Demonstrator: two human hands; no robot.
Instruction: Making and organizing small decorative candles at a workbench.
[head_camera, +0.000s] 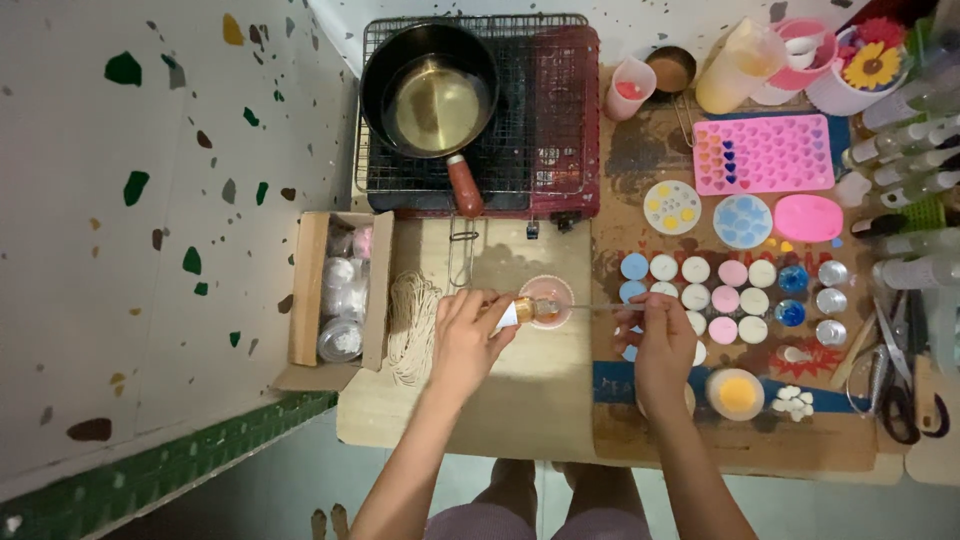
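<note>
At the bottom middle of the frame the person's knees show, with a pale blue-green floor under them. Just above, a low wooden bench (480, 400) fills the lower centre, and brown cardboard (800, 440) covers its right part.

The left hand (465, 340) is curled shut around a small bottle (520, 311), tipped sideways with its mouth over a pink cup (548, 300) that stands on the bench at mid-frame. The right hand (662, 345) pinches a thin metal stick (600, 306) whose far end reaches into the cup.

Left of the hands lies a bundle of string (412, 325), and beside it an open box (340, 290) holding clear containers. Right of the hands, rows of small round candles (725, 285) sit on the cardboard, with scissors (895, 390) at the far right.

Further up come round moulds and a pink heart tray (762, 153). At the upper centre a black pan (430, 95) of yellowish liquid rests on a wire rack over a red stove (565, 110). Cups and bottles crowd the upper right corner.

The left side of the frame is a white terrazzo wall (150, 220) with coloured flecks, edged below by a green mosaic strip (200, 450).
</note>
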